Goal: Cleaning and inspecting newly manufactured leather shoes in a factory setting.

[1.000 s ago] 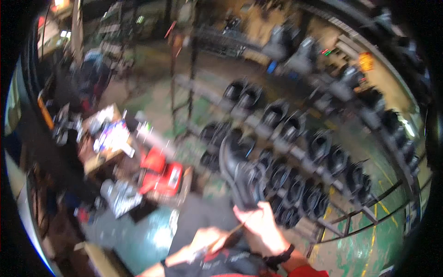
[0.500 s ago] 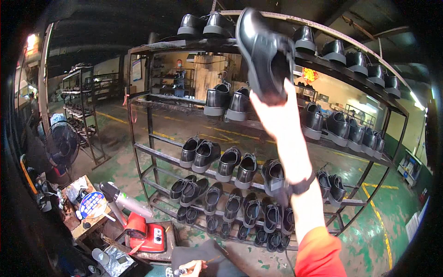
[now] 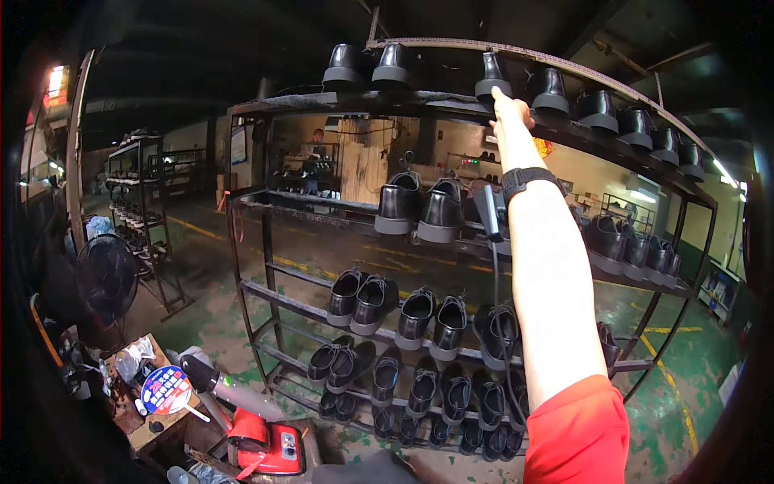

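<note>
**Right arm stretching up to a black shoe on the top shelf**

Nearest to the person, a red sleeve (image 3: 576, 436) is coming up from the lower edge, forearm extending straight up with a black wristband (image 3: 528, 177) below the wrist. The right hand (image 3: 509, 109) is reaching the top tier of the metal shoe rack (image 3: 250, 286), fingers pressing against the heel end of a black shoe (image 3: 491, 74) sitting heel-out at the shelf edge. Fingers look loosely curled, not clamped; whether they are gripping it, cannot tell. The left hand is not showing anywhere.

Just beside that shoe, left and right of the hand, more black shoes are lining the same tier. Below the hand, lower tiers are carrying further pairs. Well below and to the left of the arm, a red machine (image 3: 266, 448), a round paper fan (image 3: 165, 389) and a standing fan (image 3: 105, 278) are sitting near the floor. Far behind, another rack is standing.

Risk, as a judgement: the shoe is perching at the shelf lip at full arm stretch, so a nudge could be tipping it off, or knocking its neighbours down.
</note>
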`<state>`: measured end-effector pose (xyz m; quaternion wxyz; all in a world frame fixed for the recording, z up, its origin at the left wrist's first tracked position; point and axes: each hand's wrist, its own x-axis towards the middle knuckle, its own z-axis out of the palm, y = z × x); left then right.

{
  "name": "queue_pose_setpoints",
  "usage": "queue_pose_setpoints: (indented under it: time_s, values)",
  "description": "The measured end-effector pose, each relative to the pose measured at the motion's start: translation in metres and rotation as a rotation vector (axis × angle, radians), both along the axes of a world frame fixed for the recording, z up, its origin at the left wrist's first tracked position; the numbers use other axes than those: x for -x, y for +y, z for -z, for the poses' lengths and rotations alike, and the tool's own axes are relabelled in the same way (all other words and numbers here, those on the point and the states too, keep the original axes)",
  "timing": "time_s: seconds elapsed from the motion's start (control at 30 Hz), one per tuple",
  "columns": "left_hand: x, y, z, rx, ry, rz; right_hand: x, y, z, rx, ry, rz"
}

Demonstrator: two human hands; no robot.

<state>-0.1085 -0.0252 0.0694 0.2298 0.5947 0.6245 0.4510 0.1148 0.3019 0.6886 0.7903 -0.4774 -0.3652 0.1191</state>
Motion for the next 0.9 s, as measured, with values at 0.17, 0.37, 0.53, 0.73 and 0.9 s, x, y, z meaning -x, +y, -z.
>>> queue_pose_setpoints:
  time_s: [0.17,0.37,0.53,0.73,0.9]
  values:
    - [0.016,0.029,0.008,-0.014,-0.082,-0.008,0.012,0.004,0.028,-0.354,-0.195,0.426]
    - [0.026,0.063,0.019,-0.028,-0.201,-0.027,0.097,0.011,0.014,-0.539,-0.857,0.318]
    - [0.042,0.096,0.019,-0.066,-0.266,-0.043,0.156,0.018,0.004,-0.172,-0.878,0.335]
    - [0.05,0.089,0.028,-0.061,-0.338,-0.092,0.144,0.009,0.008,-0.159,-0.761,0.32]
    - [0.037,0.074,0.032,-0.039,-0.388,-0.091,0.078,-0.004,0.006,-0.471,-0.591,0.253]
